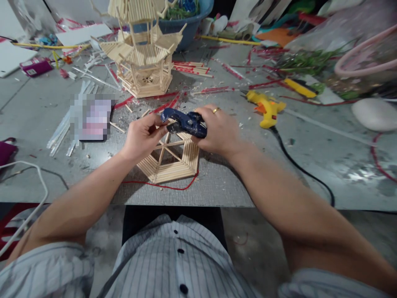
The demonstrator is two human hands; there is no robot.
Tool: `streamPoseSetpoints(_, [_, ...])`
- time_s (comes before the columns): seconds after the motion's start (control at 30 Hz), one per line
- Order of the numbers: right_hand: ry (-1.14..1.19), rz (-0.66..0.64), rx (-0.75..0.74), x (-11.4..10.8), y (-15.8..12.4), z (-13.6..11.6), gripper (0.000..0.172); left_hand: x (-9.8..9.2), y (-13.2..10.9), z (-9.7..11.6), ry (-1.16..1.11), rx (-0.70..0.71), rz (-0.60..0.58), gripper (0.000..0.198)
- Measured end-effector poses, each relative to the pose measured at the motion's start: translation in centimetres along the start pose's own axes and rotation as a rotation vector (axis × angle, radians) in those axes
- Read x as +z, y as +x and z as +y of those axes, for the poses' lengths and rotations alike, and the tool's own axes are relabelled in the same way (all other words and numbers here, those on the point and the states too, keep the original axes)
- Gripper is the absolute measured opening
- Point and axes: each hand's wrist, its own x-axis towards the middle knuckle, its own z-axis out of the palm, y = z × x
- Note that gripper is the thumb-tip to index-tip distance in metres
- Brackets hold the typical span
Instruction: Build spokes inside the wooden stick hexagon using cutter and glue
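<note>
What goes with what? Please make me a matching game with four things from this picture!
Things:
1. Yellow plastic glue gun
2. Dark blue hand tool
3. Pale wooden-stick tower
4. Flat wooden-stick frame

Places and states:
A. Stands in front of a round blue plastic tub
B. Held in the right hand
C. Has a thin red string along its near edge
D. Has a black cord attached

Right pairs: 1-D, 2-B, 3-A, 4-C
</note>
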Motion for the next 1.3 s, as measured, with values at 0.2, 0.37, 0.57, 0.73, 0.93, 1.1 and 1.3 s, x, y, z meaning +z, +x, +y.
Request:
streamPoseSetpoints(0.2, [-0.015, -0.005, 0.003, -0.13, -0.12, -0.23, 0.05, -0.09, 0.14, 0.19, 0.014, 0.024, 0.005, 0.021])
streamPoseSetpoints(0.37, [-0.024, -0.002, -0.001, -0.19, -0.21, -0.47, 0.047, -0.02, 0.12, 0.28, 0.005, 0.01, -0.002, 0.021])
streamPoseSetpoints(0.57, [-0.041, -0.045, 0.002, -0.44, -0.23, -0.78, 0.047, -0.04, 0.13, 0.14, 0.017, 0.021, -0.003, 0.017])
streamPoseSetpoints(0.73, [-0.051, -0.056, 0.004, -0.59, -0.18, -0.87, 0.046, -0.02, 0.12, 0.02, 0.02, 0.02, 0.001, 0.016])
streamPoseSetpoints(0.93, [-0.039, -0.044, -0.001, -0.57, -0.22, -0.8, 0.045, -0.14, 0.12, 0.06, 0.001, 0.027, -0.014, 0.013])
streamPoseSetpoints(1.1, [-0.048, -0.057, 0.003, -0.69, -0.21, -0.78, 0.046, -0.22, 0.08, 0.08, -0.009, 0.009, -0.039, 0.013])
streamPoseSetpoints(1.3, [-0.033, -0.053, -0.002, -0.67, -0.21, -0.73, 0.044, -0.1, 0.09, 0.16, -0.044, -0.03, -0.039, 0.013])
